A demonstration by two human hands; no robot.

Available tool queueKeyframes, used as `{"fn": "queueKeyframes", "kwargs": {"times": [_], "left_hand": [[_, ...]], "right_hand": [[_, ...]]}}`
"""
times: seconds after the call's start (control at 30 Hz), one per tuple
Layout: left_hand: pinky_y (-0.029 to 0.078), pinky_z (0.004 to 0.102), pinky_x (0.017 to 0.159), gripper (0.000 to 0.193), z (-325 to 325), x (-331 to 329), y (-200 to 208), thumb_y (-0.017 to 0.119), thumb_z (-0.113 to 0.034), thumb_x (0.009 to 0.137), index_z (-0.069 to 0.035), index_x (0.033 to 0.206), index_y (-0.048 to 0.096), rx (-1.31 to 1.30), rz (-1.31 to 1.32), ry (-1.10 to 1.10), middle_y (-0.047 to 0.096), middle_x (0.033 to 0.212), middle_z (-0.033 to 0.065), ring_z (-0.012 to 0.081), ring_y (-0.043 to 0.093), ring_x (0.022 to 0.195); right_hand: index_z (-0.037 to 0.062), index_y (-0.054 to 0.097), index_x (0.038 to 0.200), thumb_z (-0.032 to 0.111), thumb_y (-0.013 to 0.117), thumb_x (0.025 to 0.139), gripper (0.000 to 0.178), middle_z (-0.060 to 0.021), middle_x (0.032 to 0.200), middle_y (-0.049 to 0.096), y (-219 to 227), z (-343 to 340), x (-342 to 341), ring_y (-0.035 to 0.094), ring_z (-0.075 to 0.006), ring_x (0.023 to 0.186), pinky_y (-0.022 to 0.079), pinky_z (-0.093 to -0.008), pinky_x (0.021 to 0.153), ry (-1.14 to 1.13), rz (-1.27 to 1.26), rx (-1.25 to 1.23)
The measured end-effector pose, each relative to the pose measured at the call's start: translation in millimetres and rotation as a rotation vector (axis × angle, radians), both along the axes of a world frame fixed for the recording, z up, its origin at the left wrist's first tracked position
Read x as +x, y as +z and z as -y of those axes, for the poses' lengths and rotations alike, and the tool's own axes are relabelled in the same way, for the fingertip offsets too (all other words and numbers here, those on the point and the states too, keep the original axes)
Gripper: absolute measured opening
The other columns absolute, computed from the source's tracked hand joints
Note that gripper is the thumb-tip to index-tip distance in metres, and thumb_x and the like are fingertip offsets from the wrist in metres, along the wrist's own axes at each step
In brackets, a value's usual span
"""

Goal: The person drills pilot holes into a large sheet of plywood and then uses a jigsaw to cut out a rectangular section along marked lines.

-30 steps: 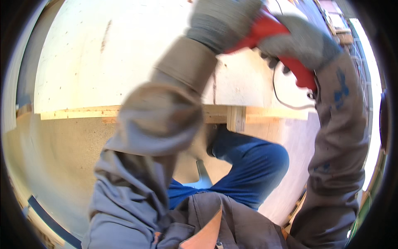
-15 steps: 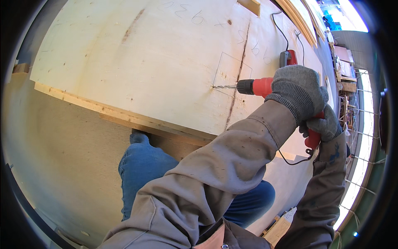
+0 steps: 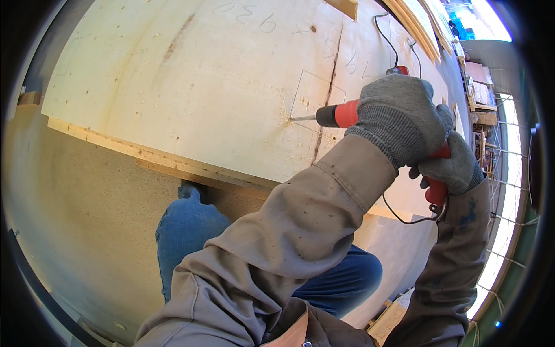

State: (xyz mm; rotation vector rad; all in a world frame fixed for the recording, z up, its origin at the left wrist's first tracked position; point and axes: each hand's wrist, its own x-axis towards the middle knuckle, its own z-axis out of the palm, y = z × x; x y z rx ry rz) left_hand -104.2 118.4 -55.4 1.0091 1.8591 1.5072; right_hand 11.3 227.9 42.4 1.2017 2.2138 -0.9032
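A corded red power drill point(image 3: 347, 114) with a black chuck lies level over a pale plywood panel point(image 3: 202, 87). Its drill bit point(image 3: 303, 118) meets the wood at the left corner of a pencilled rectangle, with the tip sunk out of sight. My left hand point(image 3: 402, 113), in a grey knit glove, is closed over the top of the drill body. Behind it my right hand point(image 3: 454, 165), gloved alike, wraps the drill's rear handle. Small wood chips are scattered about the bit.
Beyond my left hand a second red tool point(image 3: 402, 70) with a black cord is partly hidden. A rectangular cutout point(image 3: 345, 7) opens at the panel's far edge, near stacked boards point(image 3: 413, 26). The drill's cord point(image 3: 404, 221) loops below the handle. My jeans-clad knee point(image 3: 188, 231) is beside the panel's near edge.
The drill and my left hand have shifted left and slightly down in view. Less of the bit shows, so it has gone deeper into the plywood, and more chips lie around it.
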Motion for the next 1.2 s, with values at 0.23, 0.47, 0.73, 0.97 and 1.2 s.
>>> {"fn": "queueKeyframes", "kwargs": {"times": [0.23, 0.47, 0.73, 0.97, 1.2], "left_hand": [[0.06, 0.044, 0.074, 0.044, 26.3, -8.1, 0.6, 0.06, -0.045, 0.094, -0.005, 0.093, 0.076, 0.105, 0.044, 0.077, 0.073, 0.076, 0.0157, 0.0289, 0.073, 0.071], [0.06, 0.0439, 0.074, 0.042, 33.6, -14.1, -7.9, 0.062, -0.045, 0.093, -0.005, 0.092, 0.076, 0.131, 0.083, 0.131, 0.073, 0.075, 0.0147, 0.0288, 0.073, 0.072], [0.06, 0.0441, 0.075, 0.043, 36.1, -19.9, -9.9, 0.062, -0.045, 0.093, -0.004, 0.093, 0.076, 0.15, 0.086, 0.092, 0.072, 0.075, 0.0159, 0.0285, 0.073, 0.072], [0.061, 0.0446, 0.073, 0.043, 34.2, -18.4, -5.8, 0.061, -0.043, 0.092, -0.003, 0.093, 0.076, 0.117, 0.081, 0.063, 0.072, 0.076, 0.0176, 0.0301, 0.073, 0.07], [0.061, 0.0441, 0.074, 0.044, 37.8, -23.7, -4.3, 0.059, -0.043, 0.094, -0.002, 0.1, 0.076, 0.085, 0.099, 0.033, 0.073, 0.077, 0.0173, 0.0303, 0.074, 0.072]], "right_hand": [[0.0004, 0.062, 0.119, 0.023, 0.088, 0.072, 0.058, -0.0128, 0.09, 0.073, 8.4, 14.6, -14.1, 0.073, -0.0208, 0.074, 0.063, -0.0364, 0.067, 0.079, 0.103, 0.051], [-0.0001, 0.061, 0.118, 0.02, 0.087, 0.071, 0.058, -0.0133, 0.088, 0.072, 13.5, 31.3, -27.4, 0.071, -0.0213, 0.072, 0.062, -0.0364, 0.066, 0.06, 0.115, 0.105], [-0.0001, 0.06, 0.118, 0.017, 0.086, 0.07, 0.058, -0.0129, 0.088, 0.071, 15.2, 40.5, -30.7, 0.071, -0.023, 0.073, 0.063, -0.0381, 0.067, 0.032, 0.087, 0.103], [0.0004, 0.061, 0.116, 0.016, 0.087, 0.07, 0.055, -0.0131, 0.089, 0.072, 12.0, 36.1, -24.1, 0.073, -0.0235, 0.073, 0.064, -0.038, 0.067, 0.01, 0.089, 0.108], [0.0007, 0.062, 0.119, 0.016, 0.089, 0.069, 0.058, -0.0136, 0.092, 0.073, 15.8, 37.4, -37.5, 0.074, -0.023, 0.076, 0.064, -0.0376, 0.066, 0.07, 0.164, 0.097]]}}
